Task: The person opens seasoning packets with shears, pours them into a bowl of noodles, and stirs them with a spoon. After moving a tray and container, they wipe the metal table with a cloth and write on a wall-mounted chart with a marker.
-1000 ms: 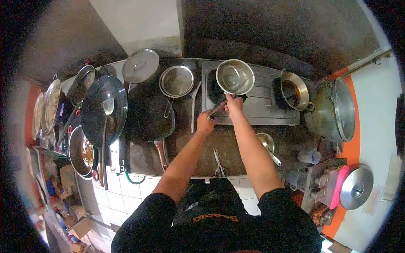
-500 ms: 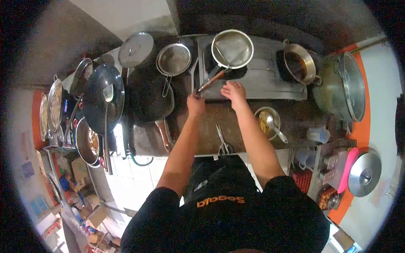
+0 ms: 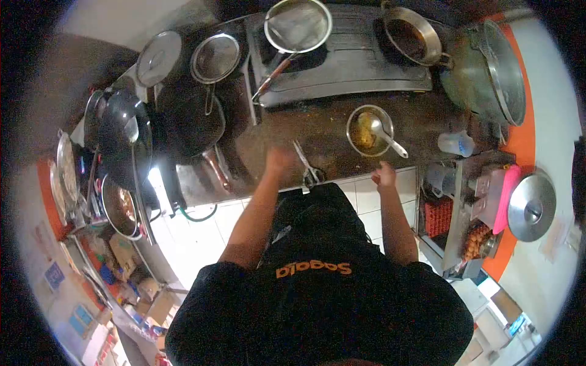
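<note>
My left hand (image 3: 280, 160), smeared by motion, hovers over the dark counter (image 3: 256, 137), just left of a pair of scissors (image 3: 309, 168). At the counter's front edge is my right hand (image 3: 384, 176), its fingers loosely bent and apart, holding nothing. Just beyond it stands a metal bowl (image 3: 350, 135) with yellowish food (image 3: 365, 135) and a white-handled spoon (image 3: 384, 135) inside. A round strainer (image 3: 299, 25) rests over the left side of the grey stove (image 3: 360, 73), its wooden handle pointing towards me; neither hand touches it.
A two-handled pan (image 3: 434, 49) with brown liquid is on the stove's right side, beside a big pot (image 3: 467, 79). To the left are a smaller strainer (image 3: 215, 58), a dark frying pan (image 3: 189, 122), a lid (image 3: 159, 59) and a wok (image 3: 119, 146). A plastic jug (image 3: 455, 144) stands at the right.
My left hand has let go of the strainer's handle and drawn back towards me. My right hand has moved back and right, past the bowl. The view has shifted too.
</note>
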`<state>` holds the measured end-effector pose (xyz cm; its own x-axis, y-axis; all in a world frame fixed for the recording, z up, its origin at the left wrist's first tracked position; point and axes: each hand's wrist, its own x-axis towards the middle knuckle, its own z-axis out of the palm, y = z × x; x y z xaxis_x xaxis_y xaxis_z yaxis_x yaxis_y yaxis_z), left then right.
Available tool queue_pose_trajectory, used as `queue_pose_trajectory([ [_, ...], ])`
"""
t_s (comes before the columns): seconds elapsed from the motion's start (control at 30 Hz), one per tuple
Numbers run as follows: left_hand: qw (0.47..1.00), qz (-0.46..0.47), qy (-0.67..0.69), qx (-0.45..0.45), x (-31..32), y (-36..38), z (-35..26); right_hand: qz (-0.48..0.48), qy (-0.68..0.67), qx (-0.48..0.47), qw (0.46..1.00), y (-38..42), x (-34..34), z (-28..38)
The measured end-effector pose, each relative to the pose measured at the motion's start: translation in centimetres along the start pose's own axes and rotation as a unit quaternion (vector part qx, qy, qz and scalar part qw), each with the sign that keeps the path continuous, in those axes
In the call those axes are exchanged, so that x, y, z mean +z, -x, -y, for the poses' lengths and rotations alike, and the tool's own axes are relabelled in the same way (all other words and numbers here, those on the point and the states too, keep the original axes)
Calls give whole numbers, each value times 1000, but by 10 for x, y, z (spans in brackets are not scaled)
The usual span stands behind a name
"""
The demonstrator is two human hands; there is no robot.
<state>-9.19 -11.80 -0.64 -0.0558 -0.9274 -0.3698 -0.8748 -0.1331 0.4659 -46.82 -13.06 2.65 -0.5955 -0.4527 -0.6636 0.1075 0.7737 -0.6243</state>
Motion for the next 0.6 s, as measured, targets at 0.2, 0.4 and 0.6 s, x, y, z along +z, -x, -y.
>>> queue_pose_trajectory([
  [0.2, 885, 90, 72, -451, 50, 66, -136, 231, -318, 16, 919, -11, 19, -11],
  [0.4, 848, 52, 12, -528, 96, 44, -152, 314, -107, -136, 934, -11, 9, 12],
  [0.6, 835, -79, 27, -544, 101, 41, -156, 193, -238, 62, 950, -29, 9, 27],
])
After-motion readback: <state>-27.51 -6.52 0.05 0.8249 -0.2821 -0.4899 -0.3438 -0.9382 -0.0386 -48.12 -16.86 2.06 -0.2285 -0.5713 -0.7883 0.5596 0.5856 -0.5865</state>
